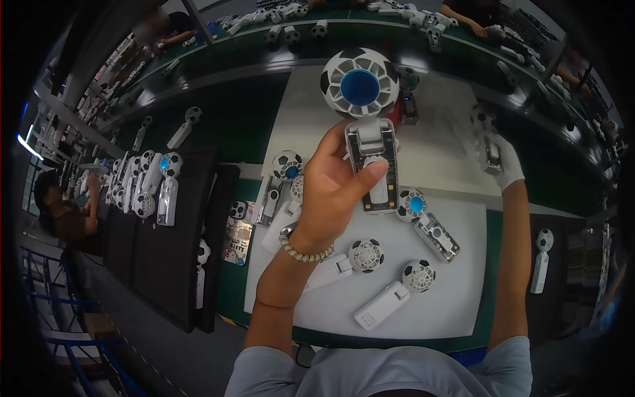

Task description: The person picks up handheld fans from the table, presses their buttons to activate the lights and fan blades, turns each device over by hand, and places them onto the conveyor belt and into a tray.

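Observation:
My left hand [337, 182] is closed around the handle of a soccer-ball-patterned handheld fan [376, 142]. The fan is held up over the mat, its round head with a blue centre at the top and the handle's clear front facing me. My thumb presses on the front of the handle. Off to the right, my right hand [508, 164], in a white glove, is closed on a second handheld fan [489, 151], which motion smears. Below my left hand lie more fans: one with a blue centre [433, 231] and a white one face down [383, 306].
A white mat [456, 291] covers the green bench. At the left stands a black tray [162, 264] with several fans along its far edge. A phone [239, 231] lies beside the mat. One fan [542, 261] rests at the right. Other people work by the conveyor [251, 49] behind.

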Tool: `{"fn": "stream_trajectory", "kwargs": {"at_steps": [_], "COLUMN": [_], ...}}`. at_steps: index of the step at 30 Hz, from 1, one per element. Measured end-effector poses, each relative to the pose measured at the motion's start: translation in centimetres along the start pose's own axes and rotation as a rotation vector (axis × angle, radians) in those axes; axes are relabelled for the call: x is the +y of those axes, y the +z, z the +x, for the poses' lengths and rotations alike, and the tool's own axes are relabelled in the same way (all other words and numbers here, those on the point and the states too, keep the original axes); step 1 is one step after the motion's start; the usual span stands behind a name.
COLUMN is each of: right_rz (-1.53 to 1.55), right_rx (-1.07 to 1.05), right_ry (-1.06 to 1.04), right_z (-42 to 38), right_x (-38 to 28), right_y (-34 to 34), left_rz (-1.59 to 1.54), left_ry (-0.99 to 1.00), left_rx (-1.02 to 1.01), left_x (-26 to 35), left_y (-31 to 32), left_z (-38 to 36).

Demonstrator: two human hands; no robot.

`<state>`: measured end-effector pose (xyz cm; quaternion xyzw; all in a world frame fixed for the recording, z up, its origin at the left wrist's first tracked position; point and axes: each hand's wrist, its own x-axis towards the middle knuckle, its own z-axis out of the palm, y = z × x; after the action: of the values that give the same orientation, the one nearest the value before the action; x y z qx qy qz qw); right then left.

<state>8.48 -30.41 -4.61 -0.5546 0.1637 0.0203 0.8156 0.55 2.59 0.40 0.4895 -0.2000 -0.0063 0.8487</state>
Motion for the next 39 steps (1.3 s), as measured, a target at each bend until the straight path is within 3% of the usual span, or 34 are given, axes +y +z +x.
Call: {"fn": "stream_trajectory", "kwargs": {"at_steps": [1, 2, 4, 5, 7, 13, 15, 17, 18, 19, 21, 23, 24, 26, 28, 29, 31, 33, 35, 37, 38, 39], "right_rz": [-0.351, -0.355, -1.070, -1.072, -1.619, -1.875, -1.657, -1.021, -0.754, -0.318, -0.520, -0.184, -0.066, -0.111, -0.161, -0.188, -0.472, -0.739, -1.133, -1.602, -1.759, -1.756], "right_rx": [0.177, 0.176, 0.552, 0.553, 0.828, 0.726, 0.515, -0.001, -0.345, -0.553, -0.752, -0.849, -0.803, -0.649, -0.428, -0.304, -0.033, 0.201, 0.441, 0.569, 0.591, 0.584], "right_ry": [0.010, 0.003, -0.158, -0.165, -0.183, -0.245, -0.204, -0.332, -0.260, -0.017, 0.021, 0.166, 0.249, 0.301, 0.261, 0.244, -0.056, -0.039, -0.278, -0.388, -0.215, -0.213], "right_z": [1.8, 3.4, 6.4, 7.2, 7.4, 7.0, 3.3, 1.6, -1.1, -5.0, -9.1, -12.1, -12.2, -12.2, -10.2, -8.7, -4.8, -1.5, 4.3, 6.6, 7.3, 6.9], "right_x": [0.0, 0.2, 0.9, 1.2, 1.9, 2.2, 0.4, 2.5, 2.8, 3.6, 4.4, 4.0, 4.4, 3.0, 2.4, 1.9, 1.3, 0.6, 2.6, 3.4, 3.2, 3.1], "right_y": [-1.9, -3.8, -7.3, -9.2, -11.6, -11.3, -4.0, -1.5, 1.7, 6.1, 9.1, 11.6, 11.5, 10.5, 7.9, 6.3, 2.4, -2.0, -9.4, -13.9, -14.9, -14.7], "left_rz": [0.010, 0.007, 0.032, 0.030, 0.022, -0.050, 0.005, 0.059, 0.164, 0.272, 0.285, 0.352, 0.354, 0.530, 0.620, 0.856, 1.249, 1.393, 1.526, 1.723, 1.725, 1.677], "left_ry": [0.028, 0.035, 0.076, 0.082, 0.077, 0.005, -0.034, -0.065, -0.083, -0.101, -0.109, -0.233, -0.244, -0.148, -0.149, -0.183, -0.193, -0.209, -0.220, -0.401, -0.409, -0.425], "left_rx": [-0.004, -0.005, -0.001, -0.001, -0.028, -0.035, -0.015, -0.005, -0.003, -0.004, -0.032, -0.124, -0.146, -0.125, -0.096, -0.166, -0.329, -0.421, -0.521, -0.551, -0.550, -0.546], "left_x": [0.0, 0.0, 0.1, 0.2, 0.5, 1.0, 0.5, -0.3, -0.9, -1.4, -2.2, -2.2, -2.1, -2.6, -1.6, -0.9, -0.7, -1.8, -2.5, -3.1, -3.4, -3.6], "left_y": [0.0, -0.1, -0.1, -0.1, -0.2, 0.0, 0.5, 1.0, 1.2, 1.5, 2.2, 2.6, 2.6, 1.7, 0.4, -0.4, -2.4, -3.9, -4.7, -5.0, -5.2, -5.3], "left_z": [-0.1, -0.1, -0.2, -0.3, -0.4, -0.4, -0.5, -0.4, -0.4, -0.5, -0.6, -0.6, -0.7, -1.0, -2.5, -3.5, -6.2, -9.4, -11.5, -12.8, -13.1, -13.1]}}
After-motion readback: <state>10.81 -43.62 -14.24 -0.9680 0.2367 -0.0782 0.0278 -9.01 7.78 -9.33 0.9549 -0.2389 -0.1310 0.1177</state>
